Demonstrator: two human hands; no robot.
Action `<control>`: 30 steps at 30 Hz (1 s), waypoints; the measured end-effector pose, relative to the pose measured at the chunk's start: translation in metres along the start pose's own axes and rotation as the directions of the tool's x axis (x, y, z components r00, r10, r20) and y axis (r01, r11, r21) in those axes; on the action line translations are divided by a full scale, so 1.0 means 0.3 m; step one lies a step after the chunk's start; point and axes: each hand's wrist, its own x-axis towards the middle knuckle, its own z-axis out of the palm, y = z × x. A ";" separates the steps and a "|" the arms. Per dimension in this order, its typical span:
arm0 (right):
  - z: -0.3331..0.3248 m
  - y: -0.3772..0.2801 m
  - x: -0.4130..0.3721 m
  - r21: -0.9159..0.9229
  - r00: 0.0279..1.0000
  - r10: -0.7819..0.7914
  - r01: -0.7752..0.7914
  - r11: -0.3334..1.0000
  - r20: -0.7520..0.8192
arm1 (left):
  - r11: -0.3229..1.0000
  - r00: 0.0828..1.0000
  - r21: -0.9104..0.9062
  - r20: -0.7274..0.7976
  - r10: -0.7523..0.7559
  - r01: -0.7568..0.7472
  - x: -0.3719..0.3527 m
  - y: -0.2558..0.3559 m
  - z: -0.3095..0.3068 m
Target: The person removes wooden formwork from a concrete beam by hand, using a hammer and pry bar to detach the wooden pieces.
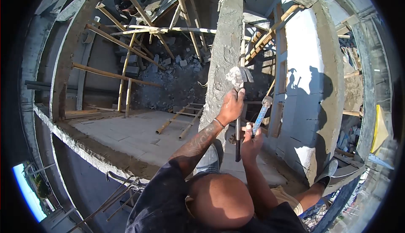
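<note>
My left hand [231, 106] is closed around the upper handle of a hammer [238, 78], just below its mortar-crusted metal head. The hammer is held over a rough concrete beam [226, 35], and its dark handle points down toward me. Close by on the right, my right hand [252, 145] is closed around the lower end of a blue, stick-shaped item [260, 117] with a lumpy pale top. I cannot make out what this item is. The two hands are apart.
Bamboo poles [126, 81] cross the deep space at the left, above rubble [181, 64]. A short bamboo ladder [179, 121] lies below. A white block wall [303, 43] runs along the right and carries shadows. Thin rods [114, 199] stick out at the lower left.
</note>
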 end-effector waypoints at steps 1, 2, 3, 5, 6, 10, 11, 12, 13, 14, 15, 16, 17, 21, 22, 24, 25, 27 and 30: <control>-0.011 -0.021 0.002 0.095 0.995 0.096 -0.095 0.991 -0.007 | 0.993 0.999 0.119 -0.046 0.011 -0.005 0.052 0.008 -0.040; -0.032 -0.042 -0.008 0.179 0.980 0.200 -0.196 0.964 -0.005 | 0.988 0.997 0.146 -0.059 -0.049 0.058 0.113 -0.023 -0.045; -0.065 -0.028 -0.020 0.181 0.981 0.194 -0.193 0.964 0.015 | 0.967 0.990 0.231 -0.109 -0.086 0.110 0.170 -0.079 -0.028; -0.143 0.011 -0.035 0.141 0.951 0.308 -0.306 0.941 0.008 | 0.942 0.980 0.295 -0.158 -0.119 0.162 0.270 -0.132 -0.030; -0.180 0.029 -0.053 0.139 0.956 0.295 -0.292 0.946 0.002 | 0.936 0.980 0.317 -0.167 -0.105 0.155 0.305 -0.179 -0.012; -0.304 0.093 -0.123 0.009 0.931 0.364 -0.364 0.931 -0.033 | 0.919 0.948 0.290 -0.248 -0.198 0.268 0.338 -0.228 0.050; -0.326 0.100 -0.146 0.000 0.923 0.384 -0.384 0.923 -0.039 | 0.904 0.950 0.349 -0.275 -0.151 0.245 0.325 -0.226 0.058; -0.342 0.105 -0.164 -0.005 0.918 0.394 -0.395 0.919 -0.047 | 0.885 0.949 0.411 -0.299 -0.097 0.220 0.318 -0.229 0.065; -0.352 0.108 -0.179 -0.007 0.913 0.406 -0.406 0.914 -0.040 | 0.878 0.949 0.407 -0.284 -0.141 0.252 0.311 -0.236 0.069; -0.357 0.111 -0.186 -0.008 0.910 0.414 -0.415 0.910 -0.031 | 0.879 0.951 0.408 -0.274 -0.142 0.248 0.304 -0.237 0.073; -0.358 0.113 -0.189 -0.010 0.908 0.417 -0.418 0.909 -0.035 | 0.874 0.935 0.451 -0.354 -0.012 0.182 0.293 -0.236 0.074; -0.353 0.111 -0.192 -0.009 0.901 0.433 -0.433 0.901 -0.031 | 0.858 0.897 0.499 -0.426 0.117 0.125 0.279 -0.235 0.073; -0.349 0.109 -0.194 -0.009 0.894 0.447 -0.448 0.894 -0.024 | 0.870 0.917 0.476 -0.391 0.078 0.129 0.267 -0.230 0.073; -0.317 0.096 -0.180 0.005 0.890 0.456 -0.456 0.890 -0.001 | 0.892 0.945 0.421 -0.326 -0.023 0.167 0.256 -0.230 0.072; -0.312 0.098 -0.178 -0.014 0.893 0.450 -0.450 0.893 0.010 | 0.895 0.946 0.417 -0.324 -0.019 0.160 0.253 -0.228 0.063; -0.308 0.096 -0.167 -0.026 0.900 0.435 -0.435 0.900 -0.019 | 0.896 0.953 0.425 -0.304 0.006 0.130 0.249 -0.218 0.038; -0.306 0.092 -0.167 -0.012 0.889 0.458 -0.458 0.889 0.021 | 0.911 0.930 0.394 -0.367 0.031 0.125 0.233 -0.153 -0.001; -0.301 0.107 -0.179 -0.020 0.892 0.452 -0.452 0.892 -0.009 | 0.993 0.897 0.117 -0.437 0.063 -0.012 0.209 -0.040 -0.155; -0.314 0.107 -0.185 -0.057 0.933 0.361 -0.360 0.931 -0.001 | 0.670 0.646 -0.398 -0.746 0.161 -0.626 0.080 0.319 -0.650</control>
